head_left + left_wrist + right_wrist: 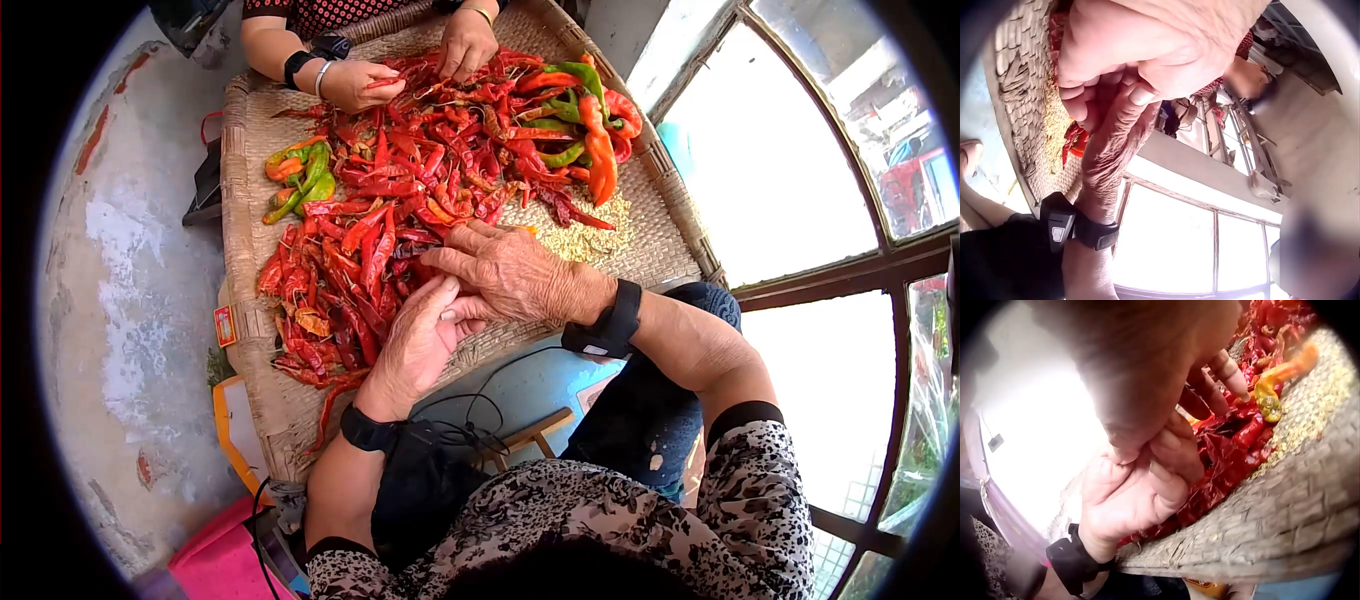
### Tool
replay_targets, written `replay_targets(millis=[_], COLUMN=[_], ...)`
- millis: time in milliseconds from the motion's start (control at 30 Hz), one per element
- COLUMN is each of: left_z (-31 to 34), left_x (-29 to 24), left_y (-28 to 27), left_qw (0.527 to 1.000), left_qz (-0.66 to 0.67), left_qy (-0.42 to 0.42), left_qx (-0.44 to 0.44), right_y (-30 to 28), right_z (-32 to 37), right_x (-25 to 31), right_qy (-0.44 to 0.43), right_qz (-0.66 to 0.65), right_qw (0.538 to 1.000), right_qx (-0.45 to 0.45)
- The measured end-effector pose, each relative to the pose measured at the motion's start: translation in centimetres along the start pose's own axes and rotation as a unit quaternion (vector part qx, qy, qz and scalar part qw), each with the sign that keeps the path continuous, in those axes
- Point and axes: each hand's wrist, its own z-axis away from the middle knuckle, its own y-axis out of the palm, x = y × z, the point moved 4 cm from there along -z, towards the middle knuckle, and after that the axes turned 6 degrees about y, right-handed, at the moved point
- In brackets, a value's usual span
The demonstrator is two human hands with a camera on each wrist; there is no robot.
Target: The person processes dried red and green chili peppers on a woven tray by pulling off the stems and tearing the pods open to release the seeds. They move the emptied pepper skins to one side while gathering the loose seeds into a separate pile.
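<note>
Tray [234, 160]: woven, rimmed. Chillies [385, 190], red, heaped across its middle and left, down to its near-left corner. Right hand [515, 275] and left hand [415, 345] meet over tray's near side, fingers bent together; cannot tell whether either grasps a chilli, the fingertips hide it. Green peppers [318, 185] by tray's left side, more at its far right. Seeds [600, 235] scattered on tray's right half. Risks, my judgement: a tilt or knock could spill seeds over tray's rim; a careless sleeve could drag corner chillies off.
</note>
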Motion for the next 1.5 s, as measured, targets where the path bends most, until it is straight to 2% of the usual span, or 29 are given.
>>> replay_targets(millis=[67, 100, 133, 200, 267, 300, 400, 467, 533, 567, 600, 667, 700, 733, 800, 867, 933, 967, 1000, 1067, 1100, 1167, 1200, 1233, 1267, 1333, 1400, 1467, 1500], left_z=[-0.1, 0.1, -0.1, -0.2, 0.1, 0.2, 0.1, -0.1, -0.2, -0.2, -0.3, -0.5, -0.5, -0.4, -0.4, -0.3, -0.1, -0.1, -0.1, 0.0, 0.0, 0.0, 0.0, 0.0, 0.1, 0.1, 0.1, -0.1, 0.0], left_x=[-1.4, -1.7, -2.1, -2.3, -1.8, -1.8, -2.0, -1.8, -1.8, -1.7, -1.8, -1.8, -1.6, -1.6, -1.8, -1.6, -1.6, -1.8, -2.0, -1.8, -1.7, -1.6, -1.5, -1.4, -1.5, -1.7, -1.5, -1.7, -1.8], left_y=[-0.5, -0.4, -0.4, -0.8, -0.2, 0.2, 0.5, 0.0, -0.8, -1.0, -1.0, -1.1, -1.3, -1.4, -1.2, -0.7, -0.6, -0.4, -0.3, -0.3, -0.3, -0.1, 0.0, 0.0, 0.2, 0.2, 0.0, 0.0, 0.0], left_qw=[0.988, 0.974, 0.946, 0.874, 0.861, 0.861, 0.851, 0.841, 0.858, 0.858, 0.855, 0.849, 0.856, 0.863, 0.859, 0.865, 0.858, 0.854, 0.848, 0.854, 0.859, 0.859, 0.860, 0.860, 0.860, 0.859, 0.844, 0.849, 0.854], left_qz=[-0.151, -0.216, -0.304, -0.479, -0.497, -0.499, -0.520, -0.535, -0.501, -0.501, -0.501, -0.506, -0.495, -0.483, -0.492, -0.487, -0.496, -0.504, -0.512, -0.503, -0.493, -0.492, -0.492, -0.492, -0.493, -0.494, -0.522, -0.513, -0.505], left_qy=[0.035, 0.053, 0.098, 0.078, 0.107, 0.092, 0.068, 0.075, 0.114, 0.115, 0.133, 0.151, 0.146, 0.142, 0.134, 0.115, 0.129, 0.130, 0.132, 0.136, 0.137, 0.137, 0.134, 0.133, 0.131, 0.131, 0.116, 0.119, 0.125], left_qx=[0.005, -0.032, -0.055, -0.008, 0.012, 0.023, 0.026, 0.027, -0.012, -0.020, -0.023, -0.025, -0.036, -0.046, -0.047, -0.026, -0.020, -0.011, -0.002, 0.000, 0.005, 0.013, 0.020, 0.020, 0.021, 0.021, 0.040, 0.029, 0.017], right_y=[-0.4, -0.5, -0.6, -0.7, 0.4, 0.5, 2.3, 1.5, 1.0, 0.9, 1.1, 1.2, 1.4, 0.7, 0.4, -0.3, -1.3, -2.2, -2.7, -3.9, -3.7, -3.7, -2.6, -1.9, -0.9, 1.4, 2.2, 1.9, 1.0], right_z=[-0.5, -0.5, -0.5, -0.1, 0.0, 0.1, -0.3, -0.6, -1.2, -1.4, -1.5, -1.5, -1.1, -1.1, -1.3, -1.5, -1.5, -2.0, -2.1, -2.5, -2.5, -2.0, -1.7, -2.0, -2.4, -2.5, -2.4, -2.7, -2.8], right_x=[-2.1, -2.9, -3.5, -4.5, -6.0, -6.1, -6.6, -5.6, -5.0, -5.0, -4.9, -4.8, -4.8, -4.3, -3.6, -3.9, -5.0, -5.2, -6.4, -8.6, -9.0, -9.5, -10.5, -9.8, -8.8, -8.0, -7.9, -7.0, -5.8], right_qy=[0.014, 0.055, 0.079, 0.091, 0.130, 0.108, 0.157, 0.142, 0.114, 0.158, 0.151, 0.191, 0.234, 0.233, 0.285, 0.291, 0.344, 0.293, 0.272, 0.269, 0.267, 0.365, 0.366, 0.324, 0.272, 0.198, 0.194, 0.282, 0.273], right_qz=[0.089, 0.095, 0.127, 0.182, 0.176, 0.157, 0.125, 0.101, -0.065, -0.117, -0.120, -0.298, -0.355, -0.357, -0.443, -0.461, -0.441, -0.440, -0.456, -0.669, -0.668, -0.612, -0.464, -0.343, -0.212, -0.076, -0.084, -0.147, -0.195], right_qw=[0.996, 0.994, 0.987, 0.975, 0.968, 0.980, 0.973, 0.982, 0.991, 0.979, 0.979, 0.935, 0.902, 0.901, 0.831, 0.818, 0.803, 0.836, 0.843, 0.683, 0.685, 0.672, 0.799, 0.881, 0.938, 0.977, 0.976, 0.945, 0.941], right_qx=[0.020, 0.026, 0.051, 0.087, 0.122, 0.051, 0.111, 0.068, 0.037, 0.059, 0.060, 0.018, 0.076, 0.075, 0.182, 0.184, 0.206, 0.149, 0.084, -0.116, -0.114, -0.201, -0.109, -0.041, 0.029, -0.014, -0.047, 0.072, 0.045])
